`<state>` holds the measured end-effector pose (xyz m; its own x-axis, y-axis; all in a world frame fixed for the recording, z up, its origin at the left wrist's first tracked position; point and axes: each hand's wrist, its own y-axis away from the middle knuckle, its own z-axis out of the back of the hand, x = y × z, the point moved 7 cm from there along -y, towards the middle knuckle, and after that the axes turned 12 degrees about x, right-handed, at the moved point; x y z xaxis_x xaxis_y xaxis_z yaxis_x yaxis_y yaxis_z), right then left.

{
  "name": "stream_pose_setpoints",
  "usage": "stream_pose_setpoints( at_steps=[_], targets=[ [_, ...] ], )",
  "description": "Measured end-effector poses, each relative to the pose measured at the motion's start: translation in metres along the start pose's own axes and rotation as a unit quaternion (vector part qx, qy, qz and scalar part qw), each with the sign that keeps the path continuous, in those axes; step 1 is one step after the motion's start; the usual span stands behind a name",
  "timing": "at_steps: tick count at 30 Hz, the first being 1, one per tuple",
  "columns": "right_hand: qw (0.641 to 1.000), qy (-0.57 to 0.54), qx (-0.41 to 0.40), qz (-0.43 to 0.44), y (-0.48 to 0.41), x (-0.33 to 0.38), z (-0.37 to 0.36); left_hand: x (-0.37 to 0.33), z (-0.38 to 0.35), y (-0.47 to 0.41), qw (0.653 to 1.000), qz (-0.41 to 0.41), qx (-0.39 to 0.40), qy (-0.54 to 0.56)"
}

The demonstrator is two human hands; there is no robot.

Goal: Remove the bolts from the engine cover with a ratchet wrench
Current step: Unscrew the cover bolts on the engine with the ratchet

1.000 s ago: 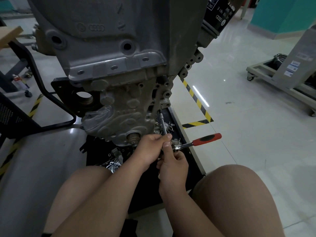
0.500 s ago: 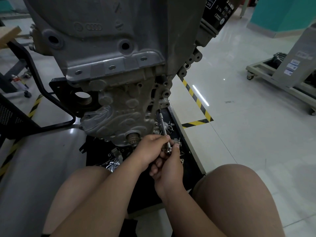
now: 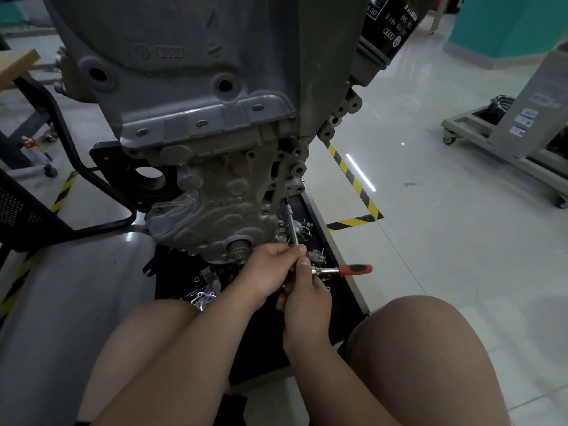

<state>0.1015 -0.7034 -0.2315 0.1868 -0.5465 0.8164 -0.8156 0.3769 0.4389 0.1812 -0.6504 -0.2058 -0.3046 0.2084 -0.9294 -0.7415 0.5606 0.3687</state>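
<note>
A grey engine fills the upper middle, with its ribbed engine cover (image 3: 215,210) at the bottom. A ratchet wrench (image 3: 353,269) with a red and black handle points right, and its long extension bar (image 3: 291,224) runs up to the cover's right edge. The bolt at the bar's tip is hidden. My left hand (image 3: 267,272) pinches the lower end of the extension bar. My right hand (image 3: 305,298) sits just below it, closed around the ratchet head with the thumb on top.
A black tray (image 3: 325,229) under the engine holds several loose metal parts. My bare knees frame the bottom of the view. A black chair frame (image 3: 76,167) stands left. Yellow-black floor tape (image 3: 353,176) and a wheeled cart (image 3: 491,139) lie right.
The ratchet handle swung out of sight behind my hands half a second ago and now points right again. Both hands stayed on the tool.
</note>
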Motion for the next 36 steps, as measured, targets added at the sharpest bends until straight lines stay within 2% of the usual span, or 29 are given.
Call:
stream_pose_setpoints(
  at_steps=[10,24,32,36],
  targets=[
    [1.000,0.016,-0.010,0.023,0.002,0.004,0.001,-0.001,0.001,0.000,1.000,0.007,-0.005,-0.008],
    [0.995,-0.078,0.017,-0.065,-0.008,-0.010,-0.006,0.005,-0.006,0.001,0.998,0.043,0.049,-0.011],
    [0.994,-0.070,0.028,-0.085,-0.009,-0.015,-0.008,0.005,-0.004,0.004,0.998,0.048,0.037,-0.004],
    [0.998,-0.017,0.016,-0.061,-0.007,-0.009,-0.004,0.003,-0.001,0.003,0.999,0.033,0.013,-0.001]
  ],
)
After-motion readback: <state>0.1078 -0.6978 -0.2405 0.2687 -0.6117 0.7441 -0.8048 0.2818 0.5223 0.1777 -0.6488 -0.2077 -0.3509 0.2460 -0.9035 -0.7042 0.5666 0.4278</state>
